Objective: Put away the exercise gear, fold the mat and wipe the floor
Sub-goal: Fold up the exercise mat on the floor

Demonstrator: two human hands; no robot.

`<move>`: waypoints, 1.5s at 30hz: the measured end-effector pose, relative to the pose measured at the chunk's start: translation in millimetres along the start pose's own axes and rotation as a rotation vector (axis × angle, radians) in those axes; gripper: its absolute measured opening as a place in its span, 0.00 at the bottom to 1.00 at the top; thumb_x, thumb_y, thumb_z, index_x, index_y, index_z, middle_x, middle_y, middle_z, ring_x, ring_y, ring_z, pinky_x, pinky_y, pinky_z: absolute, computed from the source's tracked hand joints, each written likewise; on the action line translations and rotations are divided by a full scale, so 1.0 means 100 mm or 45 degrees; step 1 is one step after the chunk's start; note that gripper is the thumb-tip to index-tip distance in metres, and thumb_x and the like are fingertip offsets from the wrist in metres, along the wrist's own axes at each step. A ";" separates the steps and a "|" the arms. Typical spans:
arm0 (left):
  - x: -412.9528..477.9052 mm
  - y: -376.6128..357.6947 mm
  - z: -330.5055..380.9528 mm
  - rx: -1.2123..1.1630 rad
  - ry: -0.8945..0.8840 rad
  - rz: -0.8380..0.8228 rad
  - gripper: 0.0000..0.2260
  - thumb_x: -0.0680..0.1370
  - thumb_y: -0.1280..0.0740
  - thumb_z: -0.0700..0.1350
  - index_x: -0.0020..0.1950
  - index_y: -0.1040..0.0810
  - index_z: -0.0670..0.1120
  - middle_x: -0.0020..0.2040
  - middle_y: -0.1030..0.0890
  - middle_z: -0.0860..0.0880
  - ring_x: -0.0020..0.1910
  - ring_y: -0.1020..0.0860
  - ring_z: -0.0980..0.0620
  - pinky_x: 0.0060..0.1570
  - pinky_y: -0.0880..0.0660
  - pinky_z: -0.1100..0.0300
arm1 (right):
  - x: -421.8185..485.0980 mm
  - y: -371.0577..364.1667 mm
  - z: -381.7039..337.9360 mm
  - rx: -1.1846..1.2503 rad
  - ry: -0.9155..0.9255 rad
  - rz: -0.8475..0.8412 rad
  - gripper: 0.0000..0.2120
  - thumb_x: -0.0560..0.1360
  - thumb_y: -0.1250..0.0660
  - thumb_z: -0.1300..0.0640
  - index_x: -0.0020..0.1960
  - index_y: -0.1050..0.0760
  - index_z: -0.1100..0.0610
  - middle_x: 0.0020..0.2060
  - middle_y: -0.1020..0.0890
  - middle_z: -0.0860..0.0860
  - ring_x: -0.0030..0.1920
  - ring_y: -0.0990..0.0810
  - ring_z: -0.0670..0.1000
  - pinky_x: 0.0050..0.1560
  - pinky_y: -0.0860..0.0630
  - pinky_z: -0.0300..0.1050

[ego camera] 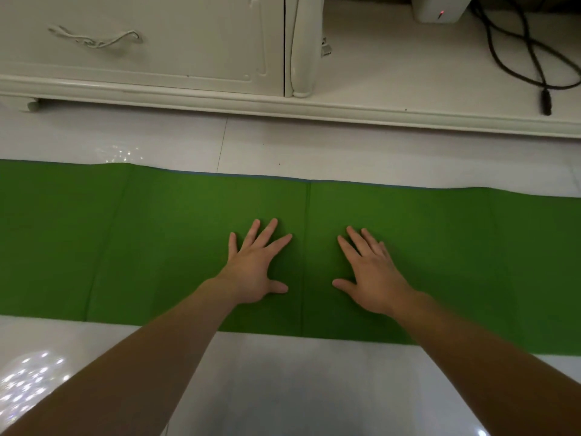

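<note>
Mat (157,247) lies unfolded; left grip (251,272) and right grip (374,278) press it flat-fingered, holding nothing. Glossy floor (298,388) — it may skid.

A white cabinet (157,58) stands at the back. Its drawer handle (94,37) has white string tied round it. On the low white shelf (408,73) to the right, a black cable (546,100) lies in loops near a white box (437,7) with a tiny red light (441,12) at the shelf's back edge.

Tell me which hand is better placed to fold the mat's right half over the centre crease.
Right, probably. The right hand lies flat on the green mat right of the centre crease; the left hand lies flat beyond it.
</note>
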State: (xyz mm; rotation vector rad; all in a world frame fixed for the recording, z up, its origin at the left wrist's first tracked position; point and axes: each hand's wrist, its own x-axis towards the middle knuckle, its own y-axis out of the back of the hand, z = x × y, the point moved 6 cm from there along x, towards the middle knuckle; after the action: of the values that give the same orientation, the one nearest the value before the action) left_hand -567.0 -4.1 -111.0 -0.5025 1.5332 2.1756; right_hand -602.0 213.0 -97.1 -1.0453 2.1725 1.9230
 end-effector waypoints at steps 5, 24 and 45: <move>0.01 0.01 -0.01 0.030 -0.008 -0.013 0.49 0.70 0.26 0.63 0.80 0.56 0.64 0.79 0.67 0.58 0.77 0.70 0.49 0.72 0.68 0.34 | 0.00 -0.01 0.01 -0.012 0.002 0.003 0.43 0.76 0.40 0.35 0.79 0.60 0.49 0.78 0.60 0.47 0.78 0.62 0.53 0.74 0.61 0.55; -0.26 0.39 0.08 0.122 0.010 0.069 0.43 0.75 0.35 0.66 0.82 0.55 0.55 0.81 0.61 0.52 0.80 0.62 0.49 0.76 0.61 0.38 | -0.26 0.34 -0.09 -0.026 -0.104 0.029 0.41 0.77 0.43 0.34 0.80 0.57 0.50 0.79 0.56 0.50 0.78 0.57 0.54 0.77 0.55 0.54; -1.59 2.17 1.12 0.159 -0.065 0.014 0.33 0.82 0.45 0.61 0.82 0.52 0.49 0.82 0.54 0.49 0.80 0.54 0.49 0.78 0.56 0.49 | -1.60 2.25 -0.38 -0.023 -0.234 -0.084 0.38 0.78 0.46 0.35 0.79 0.53 0.55 0.79 0.49 0.52 0.78 0.52 0.55 0.77 0.49 0.56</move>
State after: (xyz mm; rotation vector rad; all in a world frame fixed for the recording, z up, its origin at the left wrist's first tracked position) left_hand -555.4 15.4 179.6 -0.3959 1.6353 2.0681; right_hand -580.3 247.5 178.6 -0.8914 2.0014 1.9296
